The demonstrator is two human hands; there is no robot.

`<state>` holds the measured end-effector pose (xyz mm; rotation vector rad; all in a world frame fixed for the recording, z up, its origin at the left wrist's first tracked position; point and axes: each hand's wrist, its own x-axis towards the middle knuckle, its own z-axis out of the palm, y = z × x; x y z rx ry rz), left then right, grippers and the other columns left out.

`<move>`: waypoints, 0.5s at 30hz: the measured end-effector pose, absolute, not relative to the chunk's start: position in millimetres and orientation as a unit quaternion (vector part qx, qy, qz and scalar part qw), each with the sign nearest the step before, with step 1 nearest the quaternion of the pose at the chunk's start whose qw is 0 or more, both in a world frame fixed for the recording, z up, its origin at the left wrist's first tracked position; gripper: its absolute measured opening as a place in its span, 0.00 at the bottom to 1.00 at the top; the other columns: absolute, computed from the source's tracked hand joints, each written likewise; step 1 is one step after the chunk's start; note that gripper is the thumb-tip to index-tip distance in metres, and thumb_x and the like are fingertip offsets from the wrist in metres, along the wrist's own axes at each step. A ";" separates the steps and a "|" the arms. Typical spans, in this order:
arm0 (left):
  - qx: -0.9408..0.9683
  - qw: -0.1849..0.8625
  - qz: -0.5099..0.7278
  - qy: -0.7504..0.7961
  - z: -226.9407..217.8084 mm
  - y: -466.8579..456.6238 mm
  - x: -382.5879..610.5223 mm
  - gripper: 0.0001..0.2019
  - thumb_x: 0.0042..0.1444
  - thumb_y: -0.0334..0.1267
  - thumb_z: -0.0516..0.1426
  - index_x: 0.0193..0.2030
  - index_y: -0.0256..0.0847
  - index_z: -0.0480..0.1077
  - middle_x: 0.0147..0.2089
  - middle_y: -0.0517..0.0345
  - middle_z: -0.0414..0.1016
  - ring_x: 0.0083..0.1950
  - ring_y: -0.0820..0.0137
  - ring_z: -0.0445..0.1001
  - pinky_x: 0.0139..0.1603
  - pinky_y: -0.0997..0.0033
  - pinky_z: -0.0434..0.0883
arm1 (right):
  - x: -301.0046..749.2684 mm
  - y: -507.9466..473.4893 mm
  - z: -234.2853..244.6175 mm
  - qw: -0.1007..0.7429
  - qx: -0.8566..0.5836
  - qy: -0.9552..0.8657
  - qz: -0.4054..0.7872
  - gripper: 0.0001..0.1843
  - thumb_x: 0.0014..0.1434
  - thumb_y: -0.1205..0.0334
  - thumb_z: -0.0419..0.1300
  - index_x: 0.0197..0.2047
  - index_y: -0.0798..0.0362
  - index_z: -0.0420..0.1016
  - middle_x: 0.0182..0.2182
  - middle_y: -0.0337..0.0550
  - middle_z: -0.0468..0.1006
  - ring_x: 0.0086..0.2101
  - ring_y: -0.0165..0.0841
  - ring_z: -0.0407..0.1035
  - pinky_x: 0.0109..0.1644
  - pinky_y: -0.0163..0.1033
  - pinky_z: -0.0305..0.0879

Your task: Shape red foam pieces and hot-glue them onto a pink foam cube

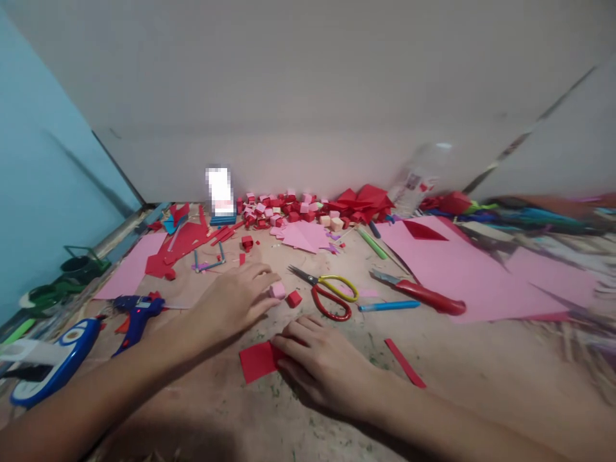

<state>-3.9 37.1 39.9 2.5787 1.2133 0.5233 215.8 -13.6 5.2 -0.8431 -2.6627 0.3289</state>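
My left hand (235, 292) reaches in from the left, its thumb and fingers closed around a small pink paper cube (277, 290). Just right of that cube, a small red cube (294, 299) lies on the table. My right hand (322, 359) is lower and nearer, its fingers closed on the right end of a red paper rectangle (257, 362), partly hiding it. Beyond my right hand lie scissors (315, 282) with one yellow and one red handle. A narrow red paper strip (405, 363) rests right of that hand.
At the back is a heap of pink and red cubes (289, 208) beside a lit phone (220, 192). A blue glue gun (139, 314) and tape dispenser (62, 369) sit left. Rightward lie a blue pen (389, 306), a red-handled cutter (423, 294), pink sheets (476, 276) and a bottle (418, 179).
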 end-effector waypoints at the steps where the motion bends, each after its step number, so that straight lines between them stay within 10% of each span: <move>1: 0.883 0.136 0.195 0.406 41.4 31.6 -3.8 0.10 0.69 0.41 0.56 0.51 0.42 0.74 0.55 0.51 0.78 0.56 0.59 0.74 0.56 0.59 0.69 | 218.0 -12.9 6.0 0.176 -0.304 -0.927 0.132 0.11 0.69 0.65 0.54 0.46 0.55 0.78 0.40 0.49 0.78 0.38 0.38 0.70 0.43 0.43 0.68; 9: 0.861 0.245 0.195 0.402 24.2 -6.6 -13.8 0.22 0.52 0.52 0.70 0.46 0.42 0.70 0.58 0.49 0.76 0.55 0.57 0.75 0.54 0.59 0.72 | 228.2 -2.6 8.2 0.253 -0.380 -0.848 0.270 0.11 0.69 0.63 0.57 0.49 0.48 0.80 0.40 0.47 0.81 0.37 0.39 0.75 0.41 0.42 0.71; 15: 0.876 0.236 0.182 0.380 5.5 0.4 -18.1 0.15 0.61 0.44 0.64 0.50 0.44 0.69 0.49 0.54 0.79 0.48 0.60 0.77 0.48 0.60 0.72 | 227.7 -3.3 7.4 0.268 -0.398 -0.815 0.324 0.11 0.71 0.62 0.57 0.51 0.48 0.80 0.43 0.45 0.82 0.42 0.37 0.76 0.48 0.44 0.72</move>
